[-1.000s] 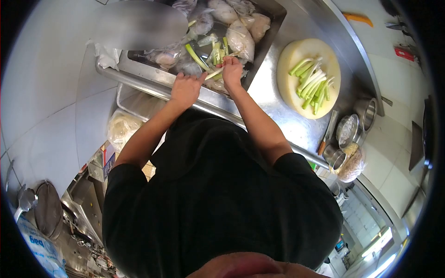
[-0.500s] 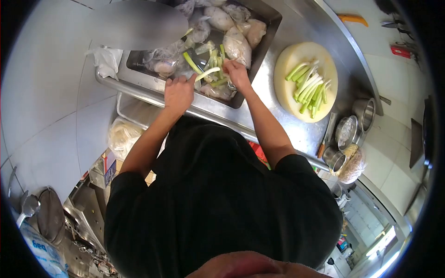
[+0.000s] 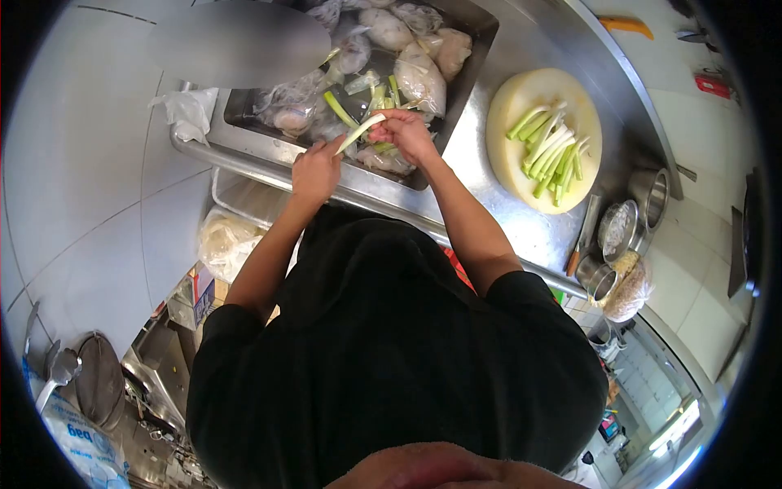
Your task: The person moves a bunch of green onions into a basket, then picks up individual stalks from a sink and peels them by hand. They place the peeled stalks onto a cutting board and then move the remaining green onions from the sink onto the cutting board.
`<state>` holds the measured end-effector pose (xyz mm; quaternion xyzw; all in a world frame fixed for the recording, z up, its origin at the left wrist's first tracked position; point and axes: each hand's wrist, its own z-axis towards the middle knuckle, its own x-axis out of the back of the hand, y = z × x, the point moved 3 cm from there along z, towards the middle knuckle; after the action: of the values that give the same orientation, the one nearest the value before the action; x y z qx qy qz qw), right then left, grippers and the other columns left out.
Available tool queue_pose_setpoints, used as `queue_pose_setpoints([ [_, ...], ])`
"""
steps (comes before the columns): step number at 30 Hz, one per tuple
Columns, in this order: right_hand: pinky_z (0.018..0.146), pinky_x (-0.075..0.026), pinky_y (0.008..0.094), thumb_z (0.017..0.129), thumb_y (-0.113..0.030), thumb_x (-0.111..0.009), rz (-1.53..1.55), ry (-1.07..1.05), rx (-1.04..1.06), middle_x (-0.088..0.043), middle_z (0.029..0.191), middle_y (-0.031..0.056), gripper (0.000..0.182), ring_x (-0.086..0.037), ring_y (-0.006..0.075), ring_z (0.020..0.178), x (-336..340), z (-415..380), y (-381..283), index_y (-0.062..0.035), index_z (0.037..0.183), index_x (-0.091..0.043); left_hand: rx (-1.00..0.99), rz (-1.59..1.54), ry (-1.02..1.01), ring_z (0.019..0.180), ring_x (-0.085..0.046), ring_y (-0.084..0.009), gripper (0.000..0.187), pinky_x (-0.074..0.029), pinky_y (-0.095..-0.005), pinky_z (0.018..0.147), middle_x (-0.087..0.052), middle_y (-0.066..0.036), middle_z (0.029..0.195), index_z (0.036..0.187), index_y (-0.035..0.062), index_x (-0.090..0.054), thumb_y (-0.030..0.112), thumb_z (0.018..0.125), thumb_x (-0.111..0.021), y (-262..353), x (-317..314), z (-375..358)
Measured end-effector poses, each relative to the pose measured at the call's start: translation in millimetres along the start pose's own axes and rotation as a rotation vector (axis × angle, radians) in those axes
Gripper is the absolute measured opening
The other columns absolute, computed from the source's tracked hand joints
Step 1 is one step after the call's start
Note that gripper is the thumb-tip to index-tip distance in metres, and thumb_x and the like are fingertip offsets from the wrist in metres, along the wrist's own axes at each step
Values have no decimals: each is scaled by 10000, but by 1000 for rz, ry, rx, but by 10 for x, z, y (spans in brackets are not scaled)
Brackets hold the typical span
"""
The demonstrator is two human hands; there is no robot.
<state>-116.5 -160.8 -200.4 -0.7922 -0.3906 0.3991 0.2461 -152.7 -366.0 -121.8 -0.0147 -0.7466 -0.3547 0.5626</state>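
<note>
Over the sink (image 3: 236, 111), a pale spring onion stalk (image 3: 358, 135) slants between my hands. My left hand (image 3: 318, 169) closes on its lower end near the front rim. The fingers of my right hand (image 3: 407, 137) pinch at the upper white end. Below lie loose green stalks and trimmings (image 3: 380, 96) in the sink, among whole pale poultry-like pieces (image 3: 421, 80), several in clear plastic bags. On the round cutting board (image 3: 507, 167) to the right rests a pile of peeled spring onion stalks (image 3: 551, 156).
A knife (image 3: 583, 235) lies right of the board, beside several metal bowls (image 3: 649, 198) and a bag of pale food (image 3: 631, 293). White plastic (image 3: 187, 112) hangs at the counter's left corner. An orange-handled tool (image 3: 626, 27) is at the upper right. A blurred patch hides the upper left.
My right hand has moved left and slightly down from the poultry-like piece to the stalk's upper end. The stalk in my left hand now tilts more steeply.
</note>
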Motion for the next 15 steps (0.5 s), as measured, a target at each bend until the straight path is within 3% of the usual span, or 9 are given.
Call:
queue_pose_setpoints([
  [5,737,-591,294,918,-4,-536,138,-37,-39,-684,947,163,259,-694,208,778,-150,47,36,77,1153,-611,54,-40,-15,832,-619,-381,396,-501,-461,735,-624,-166,896,1206,145,-646,107,812,-642,-206,36,37],
  [8,739,-593,289,917,-9,-546,-29,16,-51,-684,955,170,263,-698,210,789,-238,107,47,79,1157,-608,89,-37,8,836,-618,-378,390,-499,-456,735,-624,-163,895,1199,145,-653,109,810,-650,-256,69,62],
  [15,776,-595,301,913,5,-539,-21,-12,-57,-677,984,172,265,-700,216,809,-325,263,106,82,1157,-608,174,-100,8,836,-625,-337,364,-504,-446,740,-613,-125,867,1166,165,-678,114,807,-646,-352,144,74],
])
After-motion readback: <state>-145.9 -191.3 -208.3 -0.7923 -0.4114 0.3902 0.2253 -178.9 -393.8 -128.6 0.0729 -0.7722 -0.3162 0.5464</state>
